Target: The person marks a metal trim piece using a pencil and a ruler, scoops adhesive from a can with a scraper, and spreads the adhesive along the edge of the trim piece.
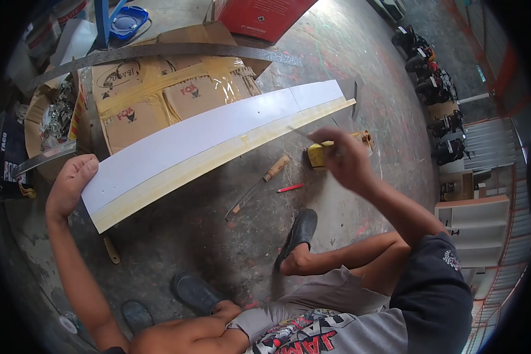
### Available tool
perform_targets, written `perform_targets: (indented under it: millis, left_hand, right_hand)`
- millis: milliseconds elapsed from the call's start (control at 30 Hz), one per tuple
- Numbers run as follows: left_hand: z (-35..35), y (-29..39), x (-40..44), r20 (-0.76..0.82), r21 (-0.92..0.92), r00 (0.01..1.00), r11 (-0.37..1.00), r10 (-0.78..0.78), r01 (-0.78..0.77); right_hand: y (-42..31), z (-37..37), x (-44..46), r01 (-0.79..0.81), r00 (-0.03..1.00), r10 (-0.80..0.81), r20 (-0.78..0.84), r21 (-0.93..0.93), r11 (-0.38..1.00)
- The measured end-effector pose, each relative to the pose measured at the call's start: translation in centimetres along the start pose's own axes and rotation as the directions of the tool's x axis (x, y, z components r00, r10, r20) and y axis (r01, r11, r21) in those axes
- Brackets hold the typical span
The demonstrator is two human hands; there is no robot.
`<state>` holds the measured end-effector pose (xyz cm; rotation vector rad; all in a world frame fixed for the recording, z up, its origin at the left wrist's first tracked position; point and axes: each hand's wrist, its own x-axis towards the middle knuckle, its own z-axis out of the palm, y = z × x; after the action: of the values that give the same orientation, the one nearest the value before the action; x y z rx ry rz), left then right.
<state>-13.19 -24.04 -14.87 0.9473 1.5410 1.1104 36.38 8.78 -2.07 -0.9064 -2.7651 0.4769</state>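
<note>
A long white board (218, 131) with a yellowish strip (230, 146) along its near edge lies slanted in front of me, partly over a cardboard box. My left hand (72, 184) is closed on the board's left end, thumb on top. Near the right part of the strip, my right hand (347, 159) is closed around a thin, dark, blade-like tool (301, 133). The tool's tip points at the strip; whether it touches I cannot tell. Motion blurs this hand, and its fingers hide the tool's other end.
On the floor lie a wooden-handled file (275, 169), a red pencil (290, 188) and a yellow block-like object (317, 155). Beyond the board are the taped cardboard box (130, 127), a long metal strip (159, 51) and a red box (262, 20). An open carton (56, 112) holds metal parts.
</note>
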Motion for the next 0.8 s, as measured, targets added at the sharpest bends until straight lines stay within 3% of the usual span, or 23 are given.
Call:
perform_targets:
  millis: [33, 133, 233, 333, 433, 633, 800]
  left_hand:
    - [-0.1, -0.2, 0.0, -0.003, 0.004, 1.0, 1.0, 0.006, -0.006]
    - [-0.1, -0.1, 0.1, 0.005, 0.004, 1.0, 1.0, 0.007, -0.007]
    - [0.0, 0.1, 0.1, 0.01, -0.011, 1.0, 1.0, 0.011, -0.011]
    - [0.1, 0.2, 0.0, 0.008, -0.015, 1.0, 1.0, 0.0, 0.0]
    - [0.0, -0.1, 0.1, 0.012, -0.015, 1.0, 1.0, -0.002, 0.002]
    - [-0.1, 0.3, 0.1, 0.026, -0.002, 1.0, 1.0, 0.002, -0.002]
    - [-0.1, 0.5, 0.1, 0.062, 0.001, 0.998, 1.0, 0.009, -0.009]
  right_hand:
    - [0.5, -0.7, 0.4, -0.198, 0.98, 0.201, -0.012, 0.133, 0.971]
    - [6.4, -2.2, 3.6, -0.333, 0.941, 0.335, 0.045, 0.304, 0.893]
    - [6.8, -1.8, 4.7, -0.491, 0.871, 0.434, 0.23, 0.451, 0.745]
    - [5.9, 0.0, 5.1, -0.536, 0.844, 0.45, 0.292, 0.502, 0.679]
    - [2.7, 1.3, 5.7, -0.499, 0.866, 0.424, 0.264, 0.5, 0.708]
    - [-0.9, 3.5, 7.2, -0.345, 0.924, 0.244, 0.294, 0.366, 0.864]
    - [-5.8, 3.6, 8.2, -0.364, 0.882, 0.266, 0.39, 0.203, 0.909]
